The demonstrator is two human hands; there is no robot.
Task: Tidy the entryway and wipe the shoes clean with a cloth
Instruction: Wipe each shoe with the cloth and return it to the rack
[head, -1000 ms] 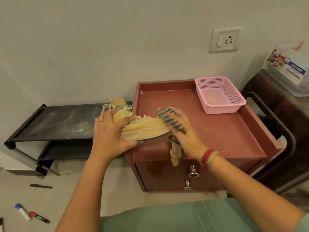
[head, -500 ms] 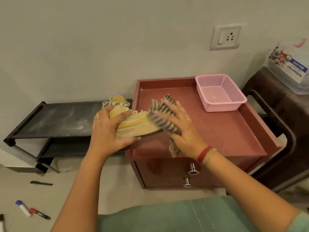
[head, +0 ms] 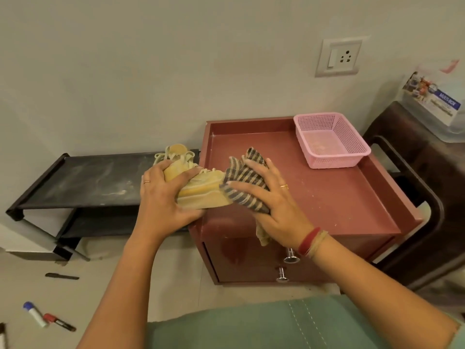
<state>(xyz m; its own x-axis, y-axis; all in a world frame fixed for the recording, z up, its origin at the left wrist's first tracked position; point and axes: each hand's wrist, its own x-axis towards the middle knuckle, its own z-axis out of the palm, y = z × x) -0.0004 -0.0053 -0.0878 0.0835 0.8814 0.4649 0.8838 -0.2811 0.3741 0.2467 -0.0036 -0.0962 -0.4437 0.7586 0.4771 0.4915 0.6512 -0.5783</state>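
Observation:
A yellow lace-up shoe [head: 201, 191] lies on its side over the left edge of the red cabinet's top [head: 327, 195]. My left hand [head: 166, 197] grips the shoe around its heel and ankle part. My right hand [head: 266, 197] presses a dark striped cloth [head: 241, 182] against the shoe's toe end, fingers spread over the cloth. One end of the cloth hangs down below my right palm, over the cabinet's front.
A pink plastic basket [head: 332, 139] stands at the cabinet's back right. A dusty black shoe rack [head: 80, 182] sits low to the left. Markers [head: 35, 314] and a dark pen [head: 61, 276] lie on the floor. A dark chair [head: 427, 197] stands at the right.
My right hand has slid the cloth leftward along the shoe, from beyond the toe onto the toe end. My left hand keeps its hold on the heel.

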